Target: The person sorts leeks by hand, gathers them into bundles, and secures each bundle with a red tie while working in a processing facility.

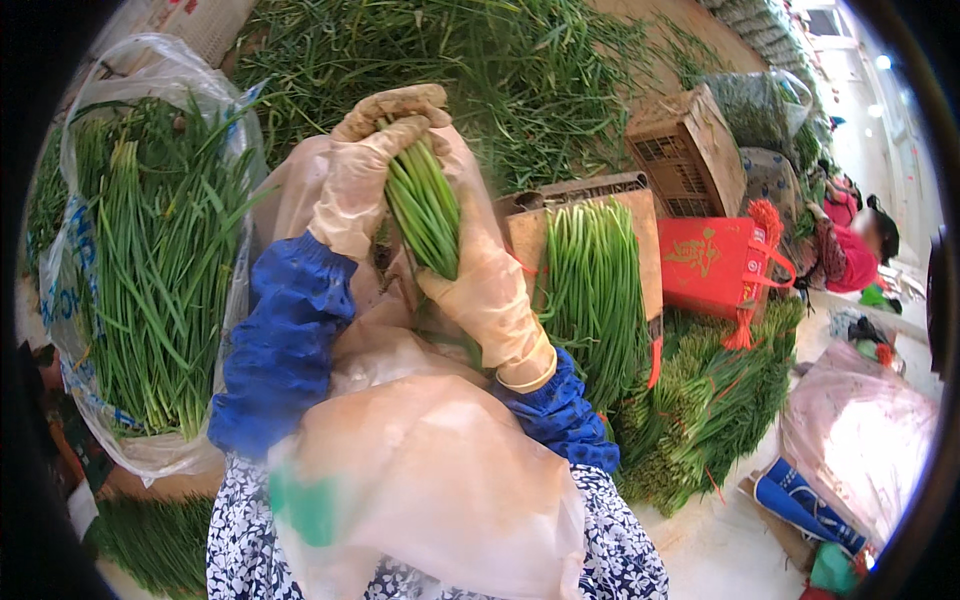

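Note:
Both my hands, in pale rubber gloves, hold a bunch of Chinese chives (424,205) above my lap. My left hand (375,150) wraps around its upper end, fingers curled over the top. Lower down, my right hand (480,280) grips the bunch from the right, its thumb across the stems. Just right of my right hand, a larger bundle of chives (595,290) lies on a wooden board (524,240). A clear plastic sheet (430,450) covers my lap and partly hides what lies under the hands.
At left, a clear plastic bag (90,400) holds loose chives. Chive scraps (440,70) cover the floor ahead. To the right are a brown crate (690,150), a red box (705,255) and tied chive bundles (700,420). Another person (850,245) sits at far right.

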`<move>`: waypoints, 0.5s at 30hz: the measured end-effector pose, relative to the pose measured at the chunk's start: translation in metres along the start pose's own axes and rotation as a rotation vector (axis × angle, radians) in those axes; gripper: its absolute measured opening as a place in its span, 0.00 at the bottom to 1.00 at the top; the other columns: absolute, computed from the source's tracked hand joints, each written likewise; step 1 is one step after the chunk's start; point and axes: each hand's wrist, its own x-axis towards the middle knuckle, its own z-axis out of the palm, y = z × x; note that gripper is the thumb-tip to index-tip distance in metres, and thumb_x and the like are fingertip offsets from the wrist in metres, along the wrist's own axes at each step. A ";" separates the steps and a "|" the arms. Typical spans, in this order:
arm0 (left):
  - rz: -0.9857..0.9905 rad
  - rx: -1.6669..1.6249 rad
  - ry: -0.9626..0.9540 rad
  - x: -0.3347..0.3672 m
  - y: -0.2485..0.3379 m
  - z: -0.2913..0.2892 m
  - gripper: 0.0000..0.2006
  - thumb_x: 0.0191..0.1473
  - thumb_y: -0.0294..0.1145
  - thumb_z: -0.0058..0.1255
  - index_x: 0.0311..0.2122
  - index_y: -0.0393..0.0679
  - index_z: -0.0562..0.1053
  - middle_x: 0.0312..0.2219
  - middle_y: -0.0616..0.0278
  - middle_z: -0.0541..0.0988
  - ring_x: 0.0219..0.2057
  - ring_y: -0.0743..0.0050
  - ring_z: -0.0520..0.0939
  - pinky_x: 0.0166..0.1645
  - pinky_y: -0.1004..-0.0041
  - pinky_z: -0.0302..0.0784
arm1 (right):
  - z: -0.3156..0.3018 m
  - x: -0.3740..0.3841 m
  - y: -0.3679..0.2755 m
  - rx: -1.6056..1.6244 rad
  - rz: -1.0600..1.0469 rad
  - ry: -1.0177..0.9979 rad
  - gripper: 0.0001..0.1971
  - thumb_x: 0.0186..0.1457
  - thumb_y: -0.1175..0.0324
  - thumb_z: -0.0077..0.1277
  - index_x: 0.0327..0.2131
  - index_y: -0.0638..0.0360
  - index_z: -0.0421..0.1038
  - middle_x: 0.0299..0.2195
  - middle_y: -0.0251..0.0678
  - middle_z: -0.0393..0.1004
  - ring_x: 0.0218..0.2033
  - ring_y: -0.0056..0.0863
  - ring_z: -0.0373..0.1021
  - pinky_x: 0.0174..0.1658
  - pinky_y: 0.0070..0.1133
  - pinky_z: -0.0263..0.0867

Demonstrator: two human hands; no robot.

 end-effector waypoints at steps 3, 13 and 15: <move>-0.097 -0.089 -0.029 -0.006 0.010 0.003 0.13 0.57 0.23 0.51 0.48 0.37 0.75 0.35 0.58 0.82 0.32 0.71 0.83 0.39 0.72 0.82 | 0.000 -0.002 0.001 0.056 0.045 -0.037 0.49 0.40 0.71 0.61 0.65 0.66 0.44 0.54 0.54 0.65 0.53 0.48 0.66 0.54 0.29 0.64; 0.075 0.020 -0.005 -0.006 0.022 0.023 0.14 0.62 0.29 0.48 0.50 0.35 0.73 0.23 0.65 0.76 0.22 0.78 0.77 0.26 0.78 0.76 | 0.001 -0.006 -0.011 0.015 -0.121 0.143 0.63 0.33 0.75 0.68 0.67 0.67 0.31 0.50 0.55 0.67 0.52 0.48 0.66 0.54 0.30 0.63; 0.094 -0.020 -0.027 -0.009 0.030 0.039 0.14 0.61 0.29 0.49 0.50 0.36 0.73 0.23 0.65 0.75 0.21 0.78 0.76 0.26 0.78 0.76 | 0.005 -0.008 -0.007 0.132 -0.060 0.117 0.61 0.35 0.77 0.66 0.67 0.64 0.31 0.48 0.53 0.70 0.49 0.45 0.69 0.52 0.28 0.65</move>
